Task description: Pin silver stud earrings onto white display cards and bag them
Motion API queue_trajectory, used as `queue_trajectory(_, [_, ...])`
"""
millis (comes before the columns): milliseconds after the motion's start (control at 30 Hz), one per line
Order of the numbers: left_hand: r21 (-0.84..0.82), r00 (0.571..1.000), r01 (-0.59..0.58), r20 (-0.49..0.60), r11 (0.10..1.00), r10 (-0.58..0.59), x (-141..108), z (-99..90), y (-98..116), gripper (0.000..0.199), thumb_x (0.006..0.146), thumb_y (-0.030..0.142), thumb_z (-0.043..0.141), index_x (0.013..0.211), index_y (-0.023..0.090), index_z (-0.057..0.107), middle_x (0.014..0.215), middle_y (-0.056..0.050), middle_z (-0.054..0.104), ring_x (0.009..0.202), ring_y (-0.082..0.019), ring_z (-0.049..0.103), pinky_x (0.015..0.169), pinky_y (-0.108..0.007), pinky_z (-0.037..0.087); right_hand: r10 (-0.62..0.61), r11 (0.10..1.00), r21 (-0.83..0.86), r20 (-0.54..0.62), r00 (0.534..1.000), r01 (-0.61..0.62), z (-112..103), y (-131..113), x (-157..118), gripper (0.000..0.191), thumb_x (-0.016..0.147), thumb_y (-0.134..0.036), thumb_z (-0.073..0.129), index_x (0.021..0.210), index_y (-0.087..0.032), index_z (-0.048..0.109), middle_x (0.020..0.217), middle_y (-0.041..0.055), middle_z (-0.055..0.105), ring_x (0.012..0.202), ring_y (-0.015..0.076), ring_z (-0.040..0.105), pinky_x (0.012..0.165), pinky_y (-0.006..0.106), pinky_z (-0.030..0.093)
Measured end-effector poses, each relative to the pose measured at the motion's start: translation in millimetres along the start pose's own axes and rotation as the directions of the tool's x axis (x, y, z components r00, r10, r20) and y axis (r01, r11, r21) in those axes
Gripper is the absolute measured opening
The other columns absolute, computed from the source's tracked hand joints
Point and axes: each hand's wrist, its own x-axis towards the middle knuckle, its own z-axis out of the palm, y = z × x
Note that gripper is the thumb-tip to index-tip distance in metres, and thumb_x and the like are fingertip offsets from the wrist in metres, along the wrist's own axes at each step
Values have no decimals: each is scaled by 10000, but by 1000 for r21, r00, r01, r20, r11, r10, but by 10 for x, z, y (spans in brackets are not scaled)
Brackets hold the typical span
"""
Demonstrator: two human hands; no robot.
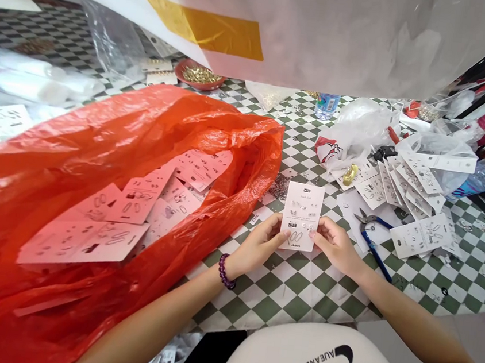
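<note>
The left hand [257,244] and right hand [335,244] each pinch a lower side edge of a white rectangular cardboard earring card [302,208] between thumb and fingers, holding it up over a green-and-white checkered tile surface [295,291]. A large red-orange plastic bag [77,147] holding similar cards lies just left, while a loose pile of white cards [411,185] and blue-handled metal pliers [375,259] lie to the right

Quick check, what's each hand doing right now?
Left hand: closed, pinching the white jewelry display card at its left edge.
Right hand: closed, pinching the same card at its right edge.
</note>
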Motion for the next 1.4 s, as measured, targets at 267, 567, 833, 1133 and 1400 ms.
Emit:
queue_trajectory(267, [62, 1000, 3, -4, 998, -3, -2, 2, -17, 358, 881, 437, 514, 1127, 176, 514, 1135, -104, 604, 987, -230, 576, 842, -374, 474, 1, 1000, -16, -7, 1000, -1, -5, 5, 28, 181, 863, -391, 554, 884, -213, 537, 727, -3, 566, 608, 132, 523, 523, 252, 450])
queue_trajectory(567, [140, 999, -36, 7, 989, 35, 13, 6, -30, 336, 892, 440, 485, 1105, 181, 511, 1095, -95, 603, 952, -224, 564, 854, -383, 464, -10, 999, -36, 4, 1000, 10, -28, 45, 40, 167, 859, -376, 549, 890, -213, 531, 723, -4, 559, 593, 127, 517, 505, 253, 459])
queue_trajectory(833, [187, 998, -60, 3, 981, 60, 11, -4, -45, 326, 891, 455, 479, 1074, 187, 513, 1017, -85, 605, 977, -243, 559, 842, -390, 475, -16, 999, -49, 44, 999, 18, -61, 46, 93, 187, 862, -398, 542, 868, -214, 515, 697, -14, 536, 573, 120, 520, 492, 249, 479])
queue_trajectory(1133, [189, 999, -46, 20, 981, 43, 9, 3, -55, 346, 896, 461, 464, 1091, 179, 509, 1023, -89, 600, 894, -216, 561, 798, -363, 475, -23, 997, -72, 44, 999, 26, -60, 44, 71, 171, 867, -377, 530, 818, -219, 487, 668, -29, 498, 556, 117, 497, 496, 253, 468])
queue_trajectory(1400, [269, 1000, -20, 16, 963, 17, -4, 0, -25, 329, 905, 459, 440, 1052, 170, 500, 985, -80, 585, 850, -200, 536, 769, -350, 455, -12, 996, -83, 60, 998, 17, -69, 59, 62, 152, 865, -372, 530, 872, -221, 509, 767, 5, 576, 594, 131, 531, 507, 262, 467])
